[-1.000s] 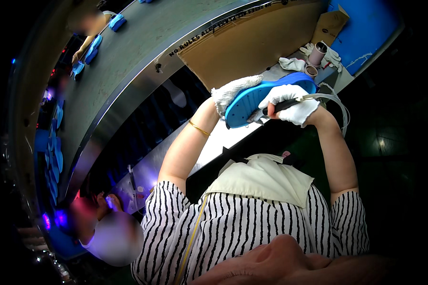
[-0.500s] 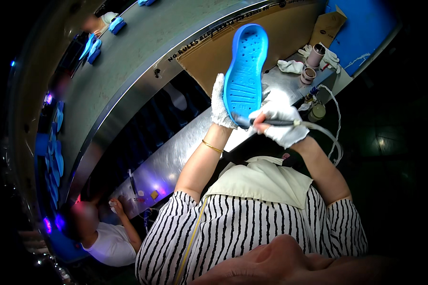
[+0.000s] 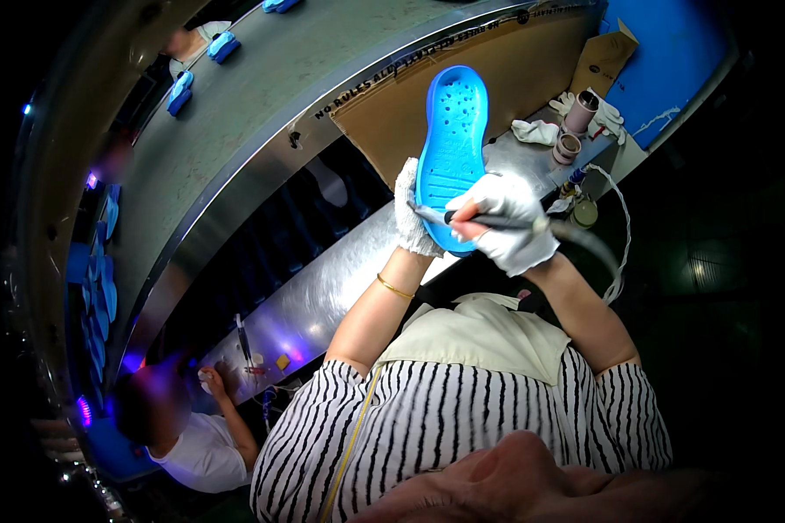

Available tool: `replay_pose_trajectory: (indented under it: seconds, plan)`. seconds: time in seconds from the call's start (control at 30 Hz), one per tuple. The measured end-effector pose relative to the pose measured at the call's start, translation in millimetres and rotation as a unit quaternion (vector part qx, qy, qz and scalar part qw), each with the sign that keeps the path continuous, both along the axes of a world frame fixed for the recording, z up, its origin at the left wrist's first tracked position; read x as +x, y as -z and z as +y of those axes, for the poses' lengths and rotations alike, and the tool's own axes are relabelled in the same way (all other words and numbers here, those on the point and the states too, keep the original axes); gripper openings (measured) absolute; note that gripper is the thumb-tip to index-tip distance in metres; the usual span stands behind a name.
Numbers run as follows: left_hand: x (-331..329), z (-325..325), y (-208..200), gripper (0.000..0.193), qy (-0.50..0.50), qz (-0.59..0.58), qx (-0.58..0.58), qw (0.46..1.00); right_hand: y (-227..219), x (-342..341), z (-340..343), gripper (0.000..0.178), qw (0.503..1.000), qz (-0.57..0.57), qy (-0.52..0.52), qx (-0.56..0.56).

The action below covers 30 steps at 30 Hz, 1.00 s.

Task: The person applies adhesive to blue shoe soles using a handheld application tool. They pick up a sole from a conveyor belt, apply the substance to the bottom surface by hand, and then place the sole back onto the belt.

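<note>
A brown cardboard sheet (image 3: 497, 78) leans behind the table (image 3: 532, 157), a folded brown carton (image 3: 604, 61) at its right. The gloved left hand (image 3: 407, 213) grips a blue shoe sole (image 3: 452, 148) upright; the gloved right hand (image 3: 506, 218) clasps a dark pen-like tool (image 3: 488, 222) against its heel.

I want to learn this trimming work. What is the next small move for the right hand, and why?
Probably draw the pen-like tool a little further along the lower edge of the blue sole. The gloved right hand holds its tip at that edge, while the gloved left hand grips the sole upright, steady.
</note>
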<state>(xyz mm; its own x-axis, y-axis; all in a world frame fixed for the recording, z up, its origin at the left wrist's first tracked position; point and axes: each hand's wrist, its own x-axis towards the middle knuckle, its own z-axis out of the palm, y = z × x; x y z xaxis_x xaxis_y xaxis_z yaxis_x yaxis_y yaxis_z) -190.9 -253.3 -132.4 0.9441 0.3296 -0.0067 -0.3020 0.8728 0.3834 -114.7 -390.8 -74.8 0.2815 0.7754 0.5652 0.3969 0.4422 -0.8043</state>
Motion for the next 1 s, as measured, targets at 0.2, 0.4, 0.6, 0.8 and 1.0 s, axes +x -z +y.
replay_pose_trajectory:
  seconds: [0.2, 0.4, 0.6, 0.8, 1.0]
  plan:
    - [-5, -14, -15, 0.069, 0.119, -0.095, -0.149, 0.977, -9, 45, 18, 0.008, 0.973, 0.157, 0.16, 0.055]
    - [-13, -3, -13, 0.067, 0.081, -0.055, 0.018, 0.995, -5, 58, 18, 0.005, 0.989, 0.121, 0.088, 0.02]
    - [-3, -12, -29, 0.074, 0.072, 0.018, 0.059, 0.996, 5, 97, 39, 0.014, 0.979, 0.075, 0.169, 0.084]
    - [-9, 23, -21, 0.069, -0.016, 0.087, 0.091, 0.992, -6, 47, 3, 0.018, 0.999, -0.02, 0.043, -0.004]
    - [-1, 21, -54, 0.077, 0.044, 0.007, 0.187, 0.981, -48, 70, 8, 0.019, 0.953, -0.237, 0.164, 0.095]
